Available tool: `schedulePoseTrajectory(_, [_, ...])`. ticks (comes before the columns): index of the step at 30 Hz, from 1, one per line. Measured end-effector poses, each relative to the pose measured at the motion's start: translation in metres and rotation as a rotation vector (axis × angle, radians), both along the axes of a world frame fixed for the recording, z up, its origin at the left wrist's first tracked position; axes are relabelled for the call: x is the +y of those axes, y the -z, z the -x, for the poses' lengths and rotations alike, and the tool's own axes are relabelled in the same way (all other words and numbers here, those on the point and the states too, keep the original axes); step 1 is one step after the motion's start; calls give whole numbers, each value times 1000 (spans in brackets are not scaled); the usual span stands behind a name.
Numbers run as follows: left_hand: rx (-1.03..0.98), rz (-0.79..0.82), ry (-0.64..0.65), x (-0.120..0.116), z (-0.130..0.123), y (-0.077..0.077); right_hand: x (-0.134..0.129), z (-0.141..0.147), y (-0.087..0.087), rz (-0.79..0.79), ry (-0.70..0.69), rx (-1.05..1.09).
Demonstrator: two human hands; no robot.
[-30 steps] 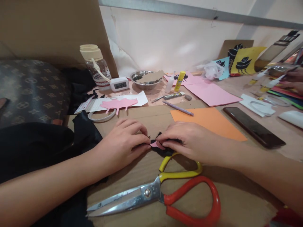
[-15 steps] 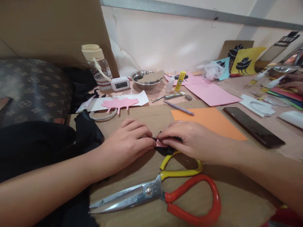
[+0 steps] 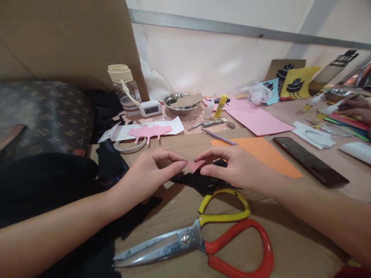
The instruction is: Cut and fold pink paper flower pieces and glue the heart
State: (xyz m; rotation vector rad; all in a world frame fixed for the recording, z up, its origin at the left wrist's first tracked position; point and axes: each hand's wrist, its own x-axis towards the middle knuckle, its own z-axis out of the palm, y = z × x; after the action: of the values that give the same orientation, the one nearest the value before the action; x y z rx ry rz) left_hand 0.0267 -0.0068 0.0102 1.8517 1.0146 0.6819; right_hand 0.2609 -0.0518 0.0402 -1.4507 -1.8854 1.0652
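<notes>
Between my two hands is a small pink paper piece (image 3: 194, 166), held just above the cardboard. My left hand (image 3: 155, 168) pinches its left end between thumb and fingers. At the other end, the thumb and fingertips of my right hand (image 3: 236, 164) are closed on the paper. Under both hands lies a crumpled black cloth piece (image 3: 203, 183), partly hidden by the right hand. Large scissors (image 3: 185, 238) with one yellow and one red handle rest just in front, blades slightly apart and pointing left.
Pink cut-out (image 3: 150, 131), pencil (image 3: 219, 136), orange sheet (image 3: 261, 154) and phone (image 3: 310, 160) lie beyond my hands. Behind are a bottle (image 3: 127, 92), clock (image 3: 150, 108), metal bowl (image 3: 181, 110) and glue stick (image 3: 221, 106). Black cloth (image 3: 43, 185) covers the left. Another person's hand (image 3: 355, 106) is far right.
The hands have lifted a little with the pink paper, off the black cloth. More of the cloth now shows flat on the cardboard. The view has shifted slightly.
</notes>
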Motion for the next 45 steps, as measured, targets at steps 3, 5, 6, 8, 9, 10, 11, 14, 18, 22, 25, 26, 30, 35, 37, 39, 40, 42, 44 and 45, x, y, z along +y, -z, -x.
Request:
schedulePoseTrajectory(3, [12,-47,39,-3,-2,-1,0,4,4,36,40,92])
schedulePoseTrajectory(5, [29,-128,79,-6,-4,-2,-1,8,8,67,69,175])
schedulePoseTrajectory(6, [36,-180,107,-8,-5,-2,-1,10,10,91,71,224])
schedulePoseTrajectory(8, [39,-278,173,-10,-7,-2,-1,13,14,126,51,302])
schedulePoseTrajectory(9, [45,-315,199,-11,-8,-2,-1,14,16,133,35,322])
schedulePoseTrajectory(10, [54,-344,219,-11,-8,-2,-1,15,17,132,21,325])
schedulePoseTrajectory(11, [63,-363,231,-11,-8,-1,-1,15,17,121,11,309])
schedulePoseTrajectory(14, [78,-374,220,-9,-6,-1,-1,12,12,33,-47,148])
schedulePoseTrajectory(18, [47,-369,129,-6,-5,-2,-1,11,3,-132,-169,-84])
schedulePoseTrajectory(22, [61,-412,112,-5,-6,-2,-1,18,5,-106,-200,-201])
schedulePoseTrajectory(25, [90,-441,109,-6,-6,-1,-1,20,9,-113,-226,-216])
schedulePoseTrajectory(26, [99,-443,113,-6,-6,-1,-1,19,9,-121,-241,-198])
schedulePoseTrajectory(30, [121,-429,150,-6,-5,-1,0,15,5,-105,-229,-94])
schedulePoseTrajectory(35, [174,-435,186,-3,-4,1,0,15,9,-33,-153,-55])
schedulePoseTrajectory(37, [225,-442,213,-3,-3,2,-1,16,14,-35,-140,-116])
schedulePoseTrajectory(39, [261,-451,220,-3,-2,3,-2,18,18,-82,-133,-195])
schedulePoseTrajectory(40, [270,-461,221,-3,-2,4,-2,19,18,-111,-138,-228])
schedulePoseTrajectory(42, [282,-487,218,-4,-1,5,-3,20,19,-150,-156,-262])
schedulePoseTrajectory(44, [295,-512,216,-5,-1,6,-3,21,18,-155,-167,-275])
schedulePoseTrajectory(45, [305,-519,219,-5,-1,6,-3,21,17,-155,-170,-279])
